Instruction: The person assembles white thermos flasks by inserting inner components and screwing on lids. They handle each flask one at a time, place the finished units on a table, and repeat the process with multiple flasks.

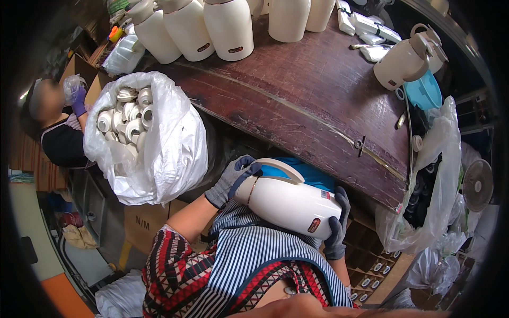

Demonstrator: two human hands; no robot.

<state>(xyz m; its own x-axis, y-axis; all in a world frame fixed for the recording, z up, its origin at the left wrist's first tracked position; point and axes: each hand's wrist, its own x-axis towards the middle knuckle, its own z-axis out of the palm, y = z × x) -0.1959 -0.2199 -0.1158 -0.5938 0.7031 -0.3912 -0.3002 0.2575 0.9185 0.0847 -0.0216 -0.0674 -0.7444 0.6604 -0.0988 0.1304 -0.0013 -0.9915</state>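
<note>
A cream-coloured thermos jug (283,204) with a curved handle lies on its side across my lap, its neck to the left and its base to the right. My left hand (228,183), in a grey glove, is closed around the neck end beside the handle. At the base end, my gloved right hand (338,225) has its fingers wrapped round the bottom edge. A dark oval label and a small red-and-silver sticker show on the jug's body. Blue cloth (307,175) shows behind the handle.
A large white sack (177,148) of pale round lids (127,116) stands left of the brown table (275,95). Several jugs (228,29) line its far side; others (400,63) stand far right by a light-blue basin (424,90). A co-worker (63,132) is at the left.
</note>
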